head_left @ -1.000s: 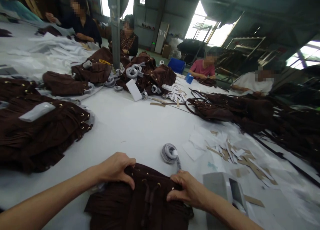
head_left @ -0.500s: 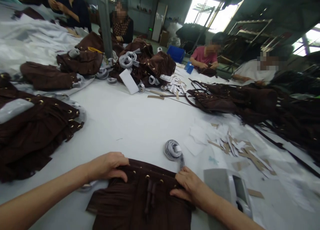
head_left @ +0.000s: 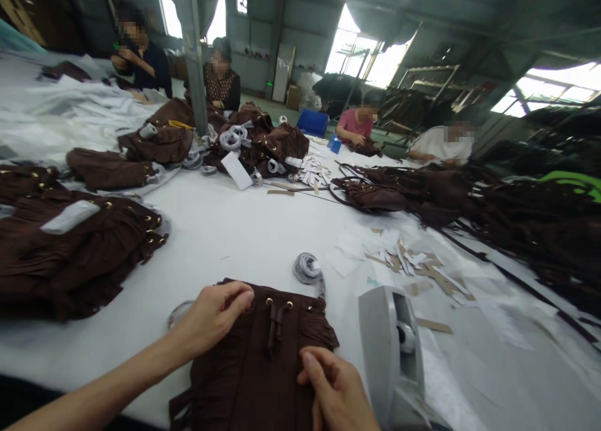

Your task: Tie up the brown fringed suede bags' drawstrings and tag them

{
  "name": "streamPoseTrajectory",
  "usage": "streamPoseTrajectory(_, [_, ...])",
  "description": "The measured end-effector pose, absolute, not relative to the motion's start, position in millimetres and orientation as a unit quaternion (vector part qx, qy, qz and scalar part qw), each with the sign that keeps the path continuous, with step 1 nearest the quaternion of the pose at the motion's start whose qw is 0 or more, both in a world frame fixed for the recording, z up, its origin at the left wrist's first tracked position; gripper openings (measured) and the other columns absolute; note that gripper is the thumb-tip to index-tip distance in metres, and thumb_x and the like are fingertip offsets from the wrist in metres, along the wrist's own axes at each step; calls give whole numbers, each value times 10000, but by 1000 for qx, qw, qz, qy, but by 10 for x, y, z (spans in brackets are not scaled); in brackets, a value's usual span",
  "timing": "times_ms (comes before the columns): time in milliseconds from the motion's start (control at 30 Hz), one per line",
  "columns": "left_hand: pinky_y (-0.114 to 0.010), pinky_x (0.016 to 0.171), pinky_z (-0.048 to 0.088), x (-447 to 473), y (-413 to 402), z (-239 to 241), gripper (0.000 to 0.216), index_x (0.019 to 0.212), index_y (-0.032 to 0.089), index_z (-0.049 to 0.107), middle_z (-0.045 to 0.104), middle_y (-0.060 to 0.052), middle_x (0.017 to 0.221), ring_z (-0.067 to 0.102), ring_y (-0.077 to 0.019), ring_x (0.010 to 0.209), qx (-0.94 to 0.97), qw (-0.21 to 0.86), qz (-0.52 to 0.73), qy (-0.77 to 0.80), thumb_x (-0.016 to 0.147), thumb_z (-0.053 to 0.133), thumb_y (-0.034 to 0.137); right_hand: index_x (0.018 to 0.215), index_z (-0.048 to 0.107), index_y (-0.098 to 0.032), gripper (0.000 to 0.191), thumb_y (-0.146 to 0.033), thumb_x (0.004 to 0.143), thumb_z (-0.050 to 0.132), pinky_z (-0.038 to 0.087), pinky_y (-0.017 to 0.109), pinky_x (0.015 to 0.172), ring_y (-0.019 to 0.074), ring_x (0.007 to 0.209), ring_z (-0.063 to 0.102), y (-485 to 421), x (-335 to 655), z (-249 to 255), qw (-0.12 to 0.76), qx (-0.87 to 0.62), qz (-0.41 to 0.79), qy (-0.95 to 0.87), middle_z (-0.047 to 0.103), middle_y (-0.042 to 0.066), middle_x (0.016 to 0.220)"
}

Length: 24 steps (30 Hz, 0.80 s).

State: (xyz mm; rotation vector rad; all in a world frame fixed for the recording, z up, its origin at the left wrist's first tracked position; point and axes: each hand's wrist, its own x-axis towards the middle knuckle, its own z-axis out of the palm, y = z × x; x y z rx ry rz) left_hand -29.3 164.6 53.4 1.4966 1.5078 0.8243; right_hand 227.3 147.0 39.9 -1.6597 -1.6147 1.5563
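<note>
A dark brown fringed bag [head_left: 263, 368] with gold eyelets and a short tied cord lies in front of me. My left hand [head_left: 218, 315] is over its upper left edge, thumb and forefinger loosely bent with a small gap between them. Over the lower right part of the bag is my right hand [head_left: 335, 381], its fingers half curled and apart, with nothing seen in them. A coil wrapped in clear plastic [head_left: 307, 268] rests beyond the bag's top edge, its tail reaching the bag. At the right stands a grey tape dispenser [head_left: 382, 343] with a roll inside.
More brown fringed bags [head_left: 84, 243] lie at the left, and a heap of bags [head_left: 263, 137] sits near a metal post [head_left: 195, 74]. Paper and cardboard strips [head_left: 417, 265] are scattered at the right. Dark bags and straps [head_left: 413, 187] lie beyond. Several people sit across the table.
Both hands have let go of the bag's top edge. My right hand has come down toward me over the bag's front. The camera view has tilted up and shifted.
</note>
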Motion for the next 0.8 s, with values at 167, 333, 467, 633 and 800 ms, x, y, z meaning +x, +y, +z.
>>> streamPoseTrajectory(167, [-278,620,496,249,1523,264,508,821,125,553,601,-30,692,591,-133,609,330,644,377,577,764,496,626,790,543,-153,588,-705,776,341,197,163,280,72,254,433,1433,1920,100,219,-575,589,-524,543,-29,446])
streamPoseTrajectory(333, [-225,495,429,426,1547,143,417,746,144,536,548,21,620,532,-100,501,319,664,364,570,686,622,547,711,543,-163,384,-523,812,452,211,164,289,61,235,371,1498,1844,120,219,-593,524,-570,488,-65,369])
streamPoseTrajectory(467, [-233,526,435,447,1555,186,362,758,137,573,610,-16,692,573,-121,565,335,670,355,560,723,572,498,667,509,-180,253,-385,814,479,246,177,322,67,255,394,1425,1860,142,218,-598,483,-602,506,-65,380])
streamPoseTrajectory(633, [-219,477,353,537,1499,216,431,682,106,600,606,-29,584,519,-115,496,389,649,360,546,683,607,538,611,485,-191,233,-337,782,544,296,201,393,94,340,474,1317,1941,168,231,-569,427,-664,527,-48,426])
streamPoseTrajectory(800, [-228,514,374,609,1460,142,408,644,136,556,578,0,564,529,-119,516,412,618,413,527,680,622,538,734,621,-186,287,-408,849,480,422,261,644,174,689,606,1531,2024,431,288,-527,286,-747,659,48,728])
